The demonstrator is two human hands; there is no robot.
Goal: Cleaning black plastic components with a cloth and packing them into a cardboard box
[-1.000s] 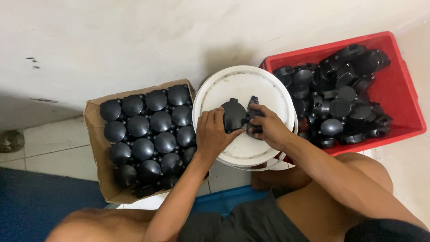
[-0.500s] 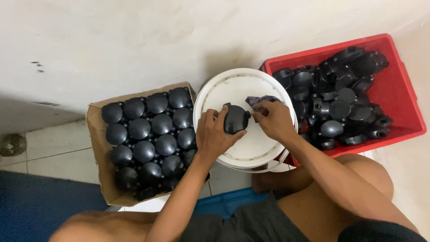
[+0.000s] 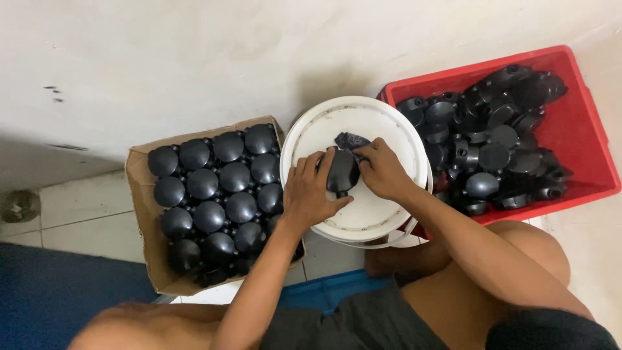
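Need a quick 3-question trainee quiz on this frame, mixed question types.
1. True or false: the left hand holds a black domed cap over the white bucket lid.
2. Which container holds the caps packed dome-up in neat rows? A) red crate B) cardboard box C) the bucket
3. Fill in: the right hand presses a dark ____ against the cap.

Key:
1. True; its fingers wrap the cap's left side.
2. B; the caps in the red crate lie in a loose pile.
3. Cloth.
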